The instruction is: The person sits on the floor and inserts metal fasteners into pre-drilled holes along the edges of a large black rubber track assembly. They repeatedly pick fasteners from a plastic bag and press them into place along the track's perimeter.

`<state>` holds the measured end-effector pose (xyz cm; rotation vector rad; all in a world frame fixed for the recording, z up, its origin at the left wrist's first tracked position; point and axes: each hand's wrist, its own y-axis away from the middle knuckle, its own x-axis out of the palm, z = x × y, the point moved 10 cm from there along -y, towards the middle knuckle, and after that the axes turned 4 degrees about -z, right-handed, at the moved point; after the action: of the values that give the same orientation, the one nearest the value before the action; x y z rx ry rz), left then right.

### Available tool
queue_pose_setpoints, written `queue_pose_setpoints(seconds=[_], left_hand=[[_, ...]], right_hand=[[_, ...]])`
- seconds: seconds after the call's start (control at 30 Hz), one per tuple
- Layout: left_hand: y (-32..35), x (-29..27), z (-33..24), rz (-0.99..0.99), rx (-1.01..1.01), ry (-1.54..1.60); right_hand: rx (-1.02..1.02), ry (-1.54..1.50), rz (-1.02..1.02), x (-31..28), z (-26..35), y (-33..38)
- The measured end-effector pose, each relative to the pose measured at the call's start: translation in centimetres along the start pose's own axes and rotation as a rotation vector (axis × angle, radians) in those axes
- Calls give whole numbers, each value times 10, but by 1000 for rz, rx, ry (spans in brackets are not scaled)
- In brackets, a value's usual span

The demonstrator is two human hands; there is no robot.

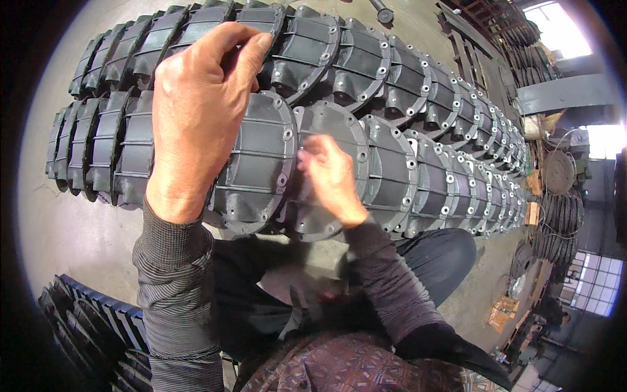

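Black ribbed metal housings point(258, 163) with round flanges and bolt holes stand nested in two long rows before me. My left hand point(202, 111) is raised over the rows, its thumb and fingers pinched together at the rim of a far-row housing point(304, 49). Whatever lies between those fingertips is hidden. My right hand point(333, 179) is lower, in front of a flat flange face point(336, 130) in the near row. Its fingers are drawn together near a bolt hole, slightly blurred, and anything in them is too small to make out.
Both rows run across the concrete floor point(85, 242). At lower left are a blue slatted rack point(104, 307) and dark stacked parts point(78, 333). Coiled dark material point(558, 225) and wooden pieces point(503, 313) lie along the right side. A small dark round-ended part point(384, 13) rests beyond the far row.
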<state>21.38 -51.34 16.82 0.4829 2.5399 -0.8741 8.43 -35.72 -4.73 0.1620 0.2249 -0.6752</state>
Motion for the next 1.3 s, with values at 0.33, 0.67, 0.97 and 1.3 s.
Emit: queue_pose_setpoints(seconds=[0.33, 0.67, 0.97, 1.3], left_hand=[[-3, -2, 2, -17, 64, -106], [-4, -17, 4, -46, 28, 2], [-6, -38, -9, -170, 146, -32], [-7, -37, 3, -184, 132, -138]], right_hand=[[-203, 389, -124, -49, -18, -76], [-535, 835, 72, -24, -2, -105], [-626, 1016, 216, -2, 1, -107], [-201, 728, 138, -34, -21, -117]])
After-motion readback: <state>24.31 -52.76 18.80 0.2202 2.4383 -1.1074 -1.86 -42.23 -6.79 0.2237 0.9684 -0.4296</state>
